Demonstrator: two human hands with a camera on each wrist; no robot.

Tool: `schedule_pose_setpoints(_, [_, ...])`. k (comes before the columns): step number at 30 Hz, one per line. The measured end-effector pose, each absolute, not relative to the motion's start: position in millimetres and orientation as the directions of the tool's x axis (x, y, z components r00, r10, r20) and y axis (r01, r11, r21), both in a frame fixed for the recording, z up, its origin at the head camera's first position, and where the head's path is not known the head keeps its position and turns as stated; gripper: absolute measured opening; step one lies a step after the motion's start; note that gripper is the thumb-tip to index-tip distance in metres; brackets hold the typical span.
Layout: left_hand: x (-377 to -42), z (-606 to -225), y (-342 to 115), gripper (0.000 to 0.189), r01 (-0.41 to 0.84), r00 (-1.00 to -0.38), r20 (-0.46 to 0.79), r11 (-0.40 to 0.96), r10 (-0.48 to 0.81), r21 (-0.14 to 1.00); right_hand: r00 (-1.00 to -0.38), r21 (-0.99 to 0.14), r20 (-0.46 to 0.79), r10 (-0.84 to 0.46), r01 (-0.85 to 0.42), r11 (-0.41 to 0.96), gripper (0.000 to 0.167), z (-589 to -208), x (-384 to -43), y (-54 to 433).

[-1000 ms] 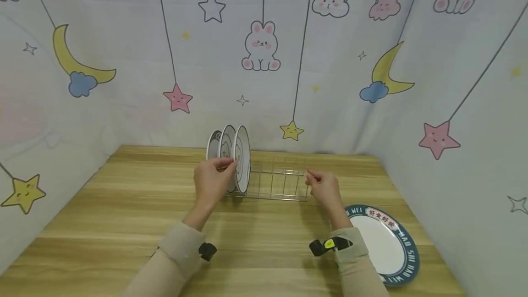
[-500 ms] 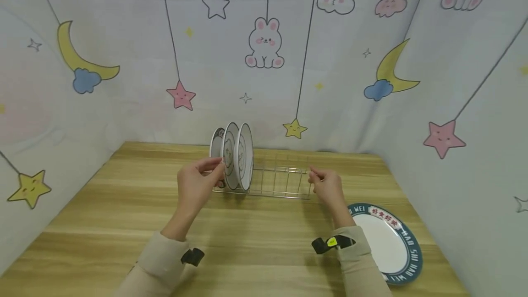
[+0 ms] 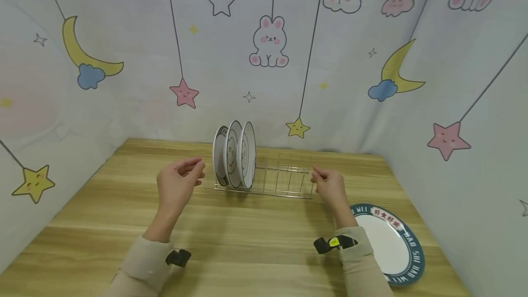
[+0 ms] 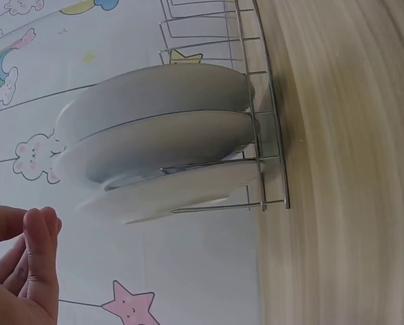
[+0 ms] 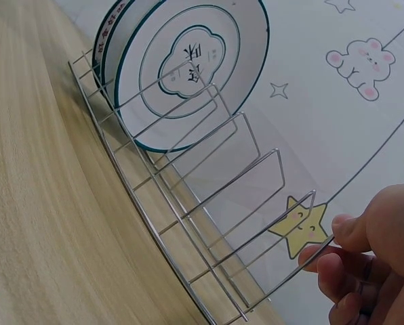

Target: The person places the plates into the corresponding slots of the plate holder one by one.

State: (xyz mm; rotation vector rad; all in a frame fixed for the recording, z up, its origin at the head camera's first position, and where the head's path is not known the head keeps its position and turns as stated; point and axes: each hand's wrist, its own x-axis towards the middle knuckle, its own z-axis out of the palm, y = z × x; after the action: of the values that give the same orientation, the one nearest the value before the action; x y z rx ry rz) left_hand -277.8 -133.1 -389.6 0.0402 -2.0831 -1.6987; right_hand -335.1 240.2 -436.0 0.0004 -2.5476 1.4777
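Note:
In the head view, three round white plates with dark rims stand on edge in the left part of a wire dish rack [image 3: 284, 194]: a left plate [image 3: 218, 155], a middle plate [image 3: 232, 159] and a right plate [image 3: 248, 157]. My right hand [image 3: 331, 189] pinches the wire at the rack's right end between thumb and fingers, as the right wrist view also shows. To the left of the rack, my left hand [image 3: 179, 182] is apart from the plates and holds nothing. Its thumb and fingertips come close together beside the plates' backs [image 4: 161, 145] in the left wrist view.
A larger plate [image 3: 385, 244] with a lettered green rim lies on the wooden table [image 3: 255, 251], partly behind the right forearm. Behind the rack hangs a printed cloth [image 3: 206, 49] that also closes in the sides. Small dark cameras are strapped to both wrists.
My left hand has come away from the plates and moved left. The right hand keeps its hold on the rack's end. The head view has shifted slightly.

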Motion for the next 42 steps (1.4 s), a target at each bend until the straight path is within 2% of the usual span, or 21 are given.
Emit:
schedule_pose_setpoints(11, [-292,-408,-143,0.032,0.118,-0.969,0.159,0.209,-0.191,0.971,-0.979,-0.855,0.182,0.093,-0.111,0.507,0.031,-437,-336,240])
schedule_pose_setpoints(27, [-319,-435,-151,0.03,0.075,-0.981,0.101,0.157,-0.165,0.985,-0.978,-0.858,0.191,0.084,-0.125,0.499,0.031,-435,-334,240])
schedule_pose_setpoints(42, [-327,-446,-148,0.032,0.072,-0.987,0.084,0.091,-0.135,0.993,-0.982,-0.858,0.169,0.085,-0.104,0.503,0.032,-436,-335,241])
